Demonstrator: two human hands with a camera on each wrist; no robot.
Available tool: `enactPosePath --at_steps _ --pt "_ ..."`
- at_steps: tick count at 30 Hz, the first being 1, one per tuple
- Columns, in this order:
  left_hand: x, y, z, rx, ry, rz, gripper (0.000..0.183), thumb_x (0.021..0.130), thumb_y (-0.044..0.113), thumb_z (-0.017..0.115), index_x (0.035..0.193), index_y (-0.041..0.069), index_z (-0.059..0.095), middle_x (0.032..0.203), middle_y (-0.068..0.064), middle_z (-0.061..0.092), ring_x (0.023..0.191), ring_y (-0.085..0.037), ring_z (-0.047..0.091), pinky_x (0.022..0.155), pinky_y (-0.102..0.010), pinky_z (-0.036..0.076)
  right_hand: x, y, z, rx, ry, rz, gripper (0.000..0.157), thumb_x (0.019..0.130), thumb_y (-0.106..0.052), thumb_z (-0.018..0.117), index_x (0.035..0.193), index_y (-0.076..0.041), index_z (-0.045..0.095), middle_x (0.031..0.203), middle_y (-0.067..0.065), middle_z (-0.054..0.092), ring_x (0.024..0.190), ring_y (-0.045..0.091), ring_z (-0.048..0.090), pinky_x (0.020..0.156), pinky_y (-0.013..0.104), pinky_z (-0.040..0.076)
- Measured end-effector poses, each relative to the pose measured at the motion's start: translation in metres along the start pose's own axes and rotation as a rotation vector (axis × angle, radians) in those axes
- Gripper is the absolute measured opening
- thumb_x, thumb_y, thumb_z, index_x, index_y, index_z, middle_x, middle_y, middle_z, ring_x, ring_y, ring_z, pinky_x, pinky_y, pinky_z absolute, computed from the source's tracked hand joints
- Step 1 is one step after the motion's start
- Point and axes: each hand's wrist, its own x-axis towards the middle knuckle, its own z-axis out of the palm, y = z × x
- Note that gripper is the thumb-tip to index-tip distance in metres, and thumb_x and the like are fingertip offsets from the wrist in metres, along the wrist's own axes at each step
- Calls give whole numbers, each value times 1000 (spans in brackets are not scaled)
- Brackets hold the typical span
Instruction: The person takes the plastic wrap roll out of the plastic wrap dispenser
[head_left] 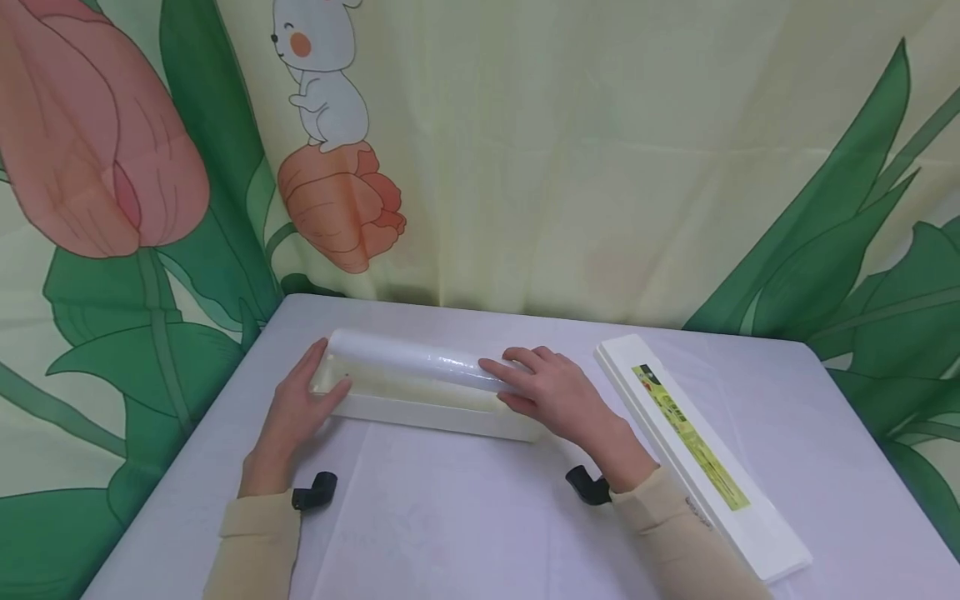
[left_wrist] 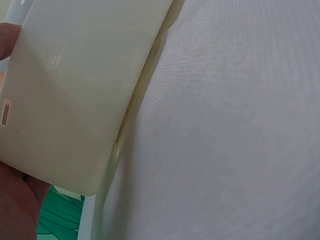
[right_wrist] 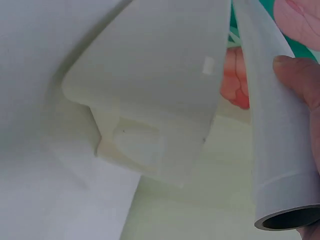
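A roll of cling film [head_left: 405,354] lies along the back of a long, white open-topped case [head_left: 442,417] on the table. My left hand [head_left: 295,410] grips the left end of the case, thumb at the front and fingers at the back. With my right hand [head_left: 564,396] I hold the right end of the roll. In the right wrist view the thumb presses the side of the roll [right_wrist: 280,135], whose hollow core end faces the camera, apart from the case wall [right_wrist: 150,60]. The case's smooth front [left_wrist: 85,95] fills much of the left wrist view.
A long white lid-like piece [head_left: 750,521] with a yellow-green label [head_left: 690,437] lies slantwise to the right of my right forearm. White cloth [head_left: 450,525] covers the table. Behind it hangs a curtain [head_left: 570,167] printed with plants and a rabbit.
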Motion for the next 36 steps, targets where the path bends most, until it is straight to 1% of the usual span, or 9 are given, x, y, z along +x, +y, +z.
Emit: enactPosePath --at_steps 7,13,20,28,31,36 --pt "1 -1 0 5 -10 -21 80 96 32 68 158 1 28 161 -23 28 147 -44 25 116 -62 24 -10 3 -13 6 24 77 52 85 -17 81 134 -21 66 118 9 66 92 30 63 71 41 55" --pt "1 0 -1 3 -15 -32 80 96 32 68 159 3 27 162 -22 27 147 -44 24 116 -62 23 -19 3 -22 -71 55 114 52 82 -18 83 132 -23 67 118 8 66 92 32 63 64 42 54" --pt "0 0 0 0 -23 -41 82 96 32 68 160 3 25 162 -23 25 147 -45 23 116 -63 22 -28 3 -29 -157 65 135 53 81 -21 83 131 -24 68 117 8 66 91 33 63 65 47 52" --pt "0 1 0 2 -22 -27 81 96 31 68 159 2 26 162 -24 26 147 -45 24 117 -62 21 -38 4 -34 -173 66 165 52 81 -21 83 131 -24 68 117 9 66 89 34 63 60 45 51" --pt "-1 2 -1 2 -23 -34 81 96 30 68 159 2 26 162 -24 26 147 -45 24 117 -62 22 -44 4 -36 -184 70 183 51 81 -20 83 130 -24 69 116 10 66 90 36 63 58 45 50" --pt "-1 6 -2 6 -24 -45 82 96 31 68 159 3 25 162 -24 26 147 -44 24 116 -62 22 -53 6 -40 -175 75 223 54 79 -17 85 130 -22 69 116 11 66 90 38 64 62 49 52"
